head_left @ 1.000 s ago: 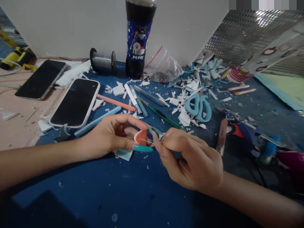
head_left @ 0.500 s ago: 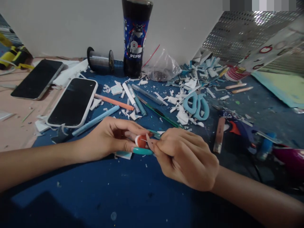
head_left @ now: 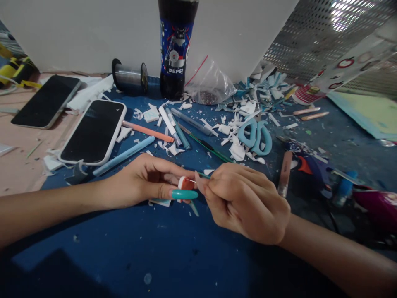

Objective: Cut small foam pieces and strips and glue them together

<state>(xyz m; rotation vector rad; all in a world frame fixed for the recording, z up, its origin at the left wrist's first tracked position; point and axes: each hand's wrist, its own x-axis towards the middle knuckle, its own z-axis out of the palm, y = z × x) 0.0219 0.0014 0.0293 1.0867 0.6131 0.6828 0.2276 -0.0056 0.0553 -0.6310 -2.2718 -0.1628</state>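
Observation:
My left hand [head_left: 155, 178] pinches a small orange piece with a white edge [head_left: 182, 183] between thumb and fingers. A long teal nail [head_left: 185, 194] on the thumb lies across its lower side. From the right, my right hand [head_left: 245, 203] is closed around a thin metal needle-like tool [head_left: 191, 180]. Its fine tip meets the orange face; whether it goes in is too small to tell. The tool's grip is hidden in my fingers. Below my left hand, a white and pale blue scrap [head_left: 160, 202] lies on the dark blue table [head_left: 130, 256].
White scraps [head_left: 237, 150] litter the table around light blue scissors [head_left: 254, 136], several markers [head_left: 147, 131] and a green stick [head_left: 214, 151]. A phone [head_left: 93, 131] lies left. Behind stand a Pepsi bottle [head_left: 176, 51], a thread spool [head_left: 129, 77] and a plastic bag [head_left: 212, 85].
The orange piece has turned in my left fingers, showing more of its white edge. My right hand has drawn slightly right, so more of the needle shows. The view has shifted a little.

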